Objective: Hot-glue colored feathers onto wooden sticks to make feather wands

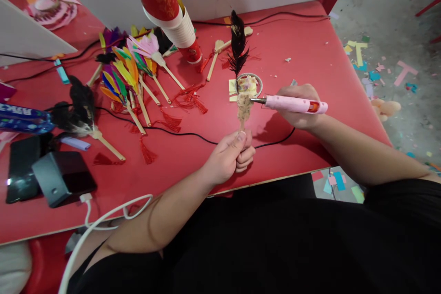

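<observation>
My left hand point(231, 156) pinches the lower end of a small wooden fan handle point(244, 106), its broad upper part coated with something lumpy and glossy. One black feather point(238, 39) rises from the top of that handle. In my right hand point(303, 109) is a pink pen-shaped hot glue gun point(292, 104). Its metal tip points left and meets, or nearly meets, the right edge of the coated part. Just behind the handle lies a roll of tape point(261, 83) with a stained yellowish pad point(232, 85) over it.
Finished-looking feather fans point(126, 71) with red tassels lie left of centre. A black feather fan point(81, 110) is farther left, near a grey box point(64, 179) and a phone point(25, 165). Stacked paper cups point(179, 27) stand at the back. A black cable point(186, 133) crosses the red table point(296, 41).
</observation>
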`<state>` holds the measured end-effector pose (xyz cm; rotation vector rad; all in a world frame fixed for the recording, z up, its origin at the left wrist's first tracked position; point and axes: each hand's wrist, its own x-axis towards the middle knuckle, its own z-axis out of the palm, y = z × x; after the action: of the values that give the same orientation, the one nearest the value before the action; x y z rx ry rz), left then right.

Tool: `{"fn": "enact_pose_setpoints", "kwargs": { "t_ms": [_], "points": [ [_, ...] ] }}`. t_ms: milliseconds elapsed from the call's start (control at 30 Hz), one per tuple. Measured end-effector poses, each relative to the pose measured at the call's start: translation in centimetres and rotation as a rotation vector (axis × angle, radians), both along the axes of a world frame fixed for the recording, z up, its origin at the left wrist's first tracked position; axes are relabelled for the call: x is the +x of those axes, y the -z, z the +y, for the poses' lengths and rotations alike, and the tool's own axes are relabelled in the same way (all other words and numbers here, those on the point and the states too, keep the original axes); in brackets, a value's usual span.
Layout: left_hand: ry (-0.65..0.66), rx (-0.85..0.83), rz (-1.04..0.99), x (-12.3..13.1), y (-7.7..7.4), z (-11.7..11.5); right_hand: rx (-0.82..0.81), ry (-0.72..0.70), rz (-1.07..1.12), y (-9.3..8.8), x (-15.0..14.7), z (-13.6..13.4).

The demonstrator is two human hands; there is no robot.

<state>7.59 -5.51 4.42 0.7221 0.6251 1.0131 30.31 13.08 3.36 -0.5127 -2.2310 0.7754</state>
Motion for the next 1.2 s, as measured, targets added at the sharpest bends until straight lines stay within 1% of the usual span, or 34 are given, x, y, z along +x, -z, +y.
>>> {"fn": "enact_pose_setpoints", "kwargs": {
  "t_ms": [167, 367, 533, 600, 667, 767, 833, 1033, 1100, 1200],
  "points": [
    [-0.067, 0.01, 0.007, 0.0, 0.3, 0.5, 0.019, -0.038, 0.069, -0.2, 0.2, -0.3],
    [-0.065, 0.03, 0.02, -0.1, 0.4, 0.5, -0.031, 0.056, -0.071, -0.2, 0.3, -0.5],
    [-0.066, 0.022, 0.001, 0.0, 0.2, 0.5, -0.035, 0.015, -0.016, -0.1, 0.1, -0.5],
    [-0.031, -0.021, -0.047, -0.2, 0.1, 0.6, -0.053, 0.032, -0.058, -0.1, 0.1, -0.5],
    [0.067, -0.086, -0.118, -0.6, -0.1, 0.7, -0.044, 0.02, -0.072, -0.2, 0.2, -0.6],
    [0.241, -0.175, -0.239, -1.4, -0.2, 0.7, 0.014, -0.041, -0.02, -0.5, 0.3, -0.7],
    [0.301, -0.21, -0.312, -1.8, -0.2, 0.7, 0.032, -0.07, -0.003, -0.8, 0.2, -0.9],
    [0.346, -0.317, -0.418, -2.2, -0.3, 0.6, 0.156, -0.051, 0.031, -1.0, -0.1, -1.1],
    [0.348, -0.342, -0.436, -2.3, -0.4, 0.7, 0.169, -0.064, 0.054, -0.9, -0.2, -1.1],
    [0.352, -0.368, -0.455, -2.4, -0.5, 0.7, 0.145, -0.031, 0.025, -0.8, -0.1, -1.2]
  ]
}}
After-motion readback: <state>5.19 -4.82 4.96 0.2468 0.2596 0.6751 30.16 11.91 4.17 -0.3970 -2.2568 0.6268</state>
